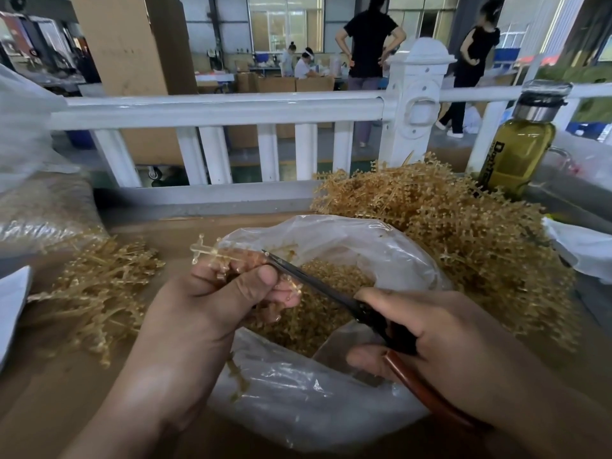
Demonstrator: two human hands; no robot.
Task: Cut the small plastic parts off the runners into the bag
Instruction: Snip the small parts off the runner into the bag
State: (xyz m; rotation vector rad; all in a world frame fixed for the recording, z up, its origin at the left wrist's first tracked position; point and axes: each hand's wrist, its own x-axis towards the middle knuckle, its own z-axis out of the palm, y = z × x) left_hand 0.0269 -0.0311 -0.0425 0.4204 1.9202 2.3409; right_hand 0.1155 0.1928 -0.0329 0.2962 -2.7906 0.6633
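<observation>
runners [99, 293] lie in a loose tan heap at centre left. just right of them the left hand [212, 293] pinches one runner [212, 251] above the clear bag [331, 409] of cut parts [318, 326], the scissors [331, 290] tip touching it. at lower right the right hand [447, 342] grips the scissors' handles. a bigger runner pile [463, 233] sits behind the bag, with a bottle [520, 150] at upper right

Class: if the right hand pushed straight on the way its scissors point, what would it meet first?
Probably the runner gripped by the left hand, at the scissors tips; depth unclear.
</observation>
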